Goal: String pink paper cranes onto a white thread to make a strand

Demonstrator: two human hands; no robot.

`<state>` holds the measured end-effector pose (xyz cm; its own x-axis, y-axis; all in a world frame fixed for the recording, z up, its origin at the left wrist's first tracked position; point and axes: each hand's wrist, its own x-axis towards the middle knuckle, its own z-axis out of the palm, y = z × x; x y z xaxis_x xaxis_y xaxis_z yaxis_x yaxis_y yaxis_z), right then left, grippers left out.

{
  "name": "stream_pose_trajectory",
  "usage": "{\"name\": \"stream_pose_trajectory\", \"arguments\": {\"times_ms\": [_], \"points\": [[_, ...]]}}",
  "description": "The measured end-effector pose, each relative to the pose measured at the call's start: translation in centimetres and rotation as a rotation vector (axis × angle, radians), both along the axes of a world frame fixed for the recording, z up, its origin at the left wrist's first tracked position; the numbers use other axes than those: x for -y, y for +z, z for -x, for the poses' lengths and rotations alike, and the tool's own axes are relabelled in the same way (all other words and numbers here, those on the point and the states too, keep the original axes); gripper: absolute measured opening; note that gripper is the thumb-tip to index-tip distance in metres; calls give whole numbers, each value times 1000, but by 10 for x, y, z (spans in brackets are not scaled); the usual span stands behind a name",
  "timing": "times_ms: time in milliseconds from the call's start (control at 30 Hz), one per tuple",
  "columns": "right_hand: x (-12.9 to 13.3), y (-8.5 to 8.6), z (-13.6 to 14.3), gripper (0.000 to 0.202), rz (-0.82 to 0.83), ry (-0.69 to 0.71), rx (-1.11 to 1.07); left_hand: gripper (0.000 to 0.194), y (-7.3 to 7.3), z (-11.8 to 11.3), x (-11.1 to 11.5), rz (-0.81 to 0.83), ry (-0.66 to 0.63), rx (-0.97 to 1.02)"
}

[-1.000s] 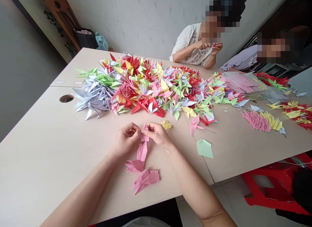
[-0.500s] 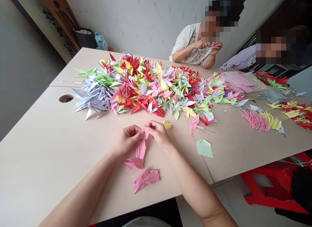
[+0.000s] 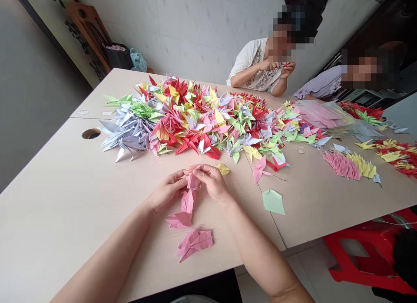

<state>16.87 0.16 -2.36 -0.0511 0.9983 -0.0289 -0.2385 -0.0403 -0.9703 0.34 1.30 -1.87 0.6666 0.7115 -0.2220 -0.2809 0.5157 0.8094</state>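
Between my two hands is a pink folded paper crane [image 3: 193,182], pinched at its upper end. My left hand [image 3: 168,186] grips its left side with thumb and fingers. On its right side my right hand [image 3: 209,179] presses it between thumb and curled fingers. Just below hangs or lies another pink paper crane [image 3: 188,202], close to a third pink one [image 3: 179,220] on the table. Nearer to me lie pink folded papers [image 3: 194,244], overlapping. A small yellow folded paper [image 3: 223,169] rests beside my right fingers.
A large heap of coloured paper cranes [image 3: 195,120] spreads across the table [image 3: 81,207]. A green paper piece [image 3: 273,202] and a pink crane [image 3: 259,169] lie to the right. Two people [image 3: 250,64] sit opposite, one holding something red. A red stool [image 3: 365,251] stands lower right.
The pink crane in my hands shows more of its length below my fingers, and my right fingers are straighter across its top. The view has tilted slightly.
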Motion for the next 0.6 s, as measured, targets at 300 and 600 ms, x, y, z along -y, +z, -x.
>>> {"name": "stream_pose_trajectory", "arguments": {"times_ms": [300,600], "points": [[0,6,-1,29,-141,-78,23,23,7,0,-5,104,86,24],[2,7,-5,27,-91,123,-94,23,7,1,-6,90,94,35]]}}
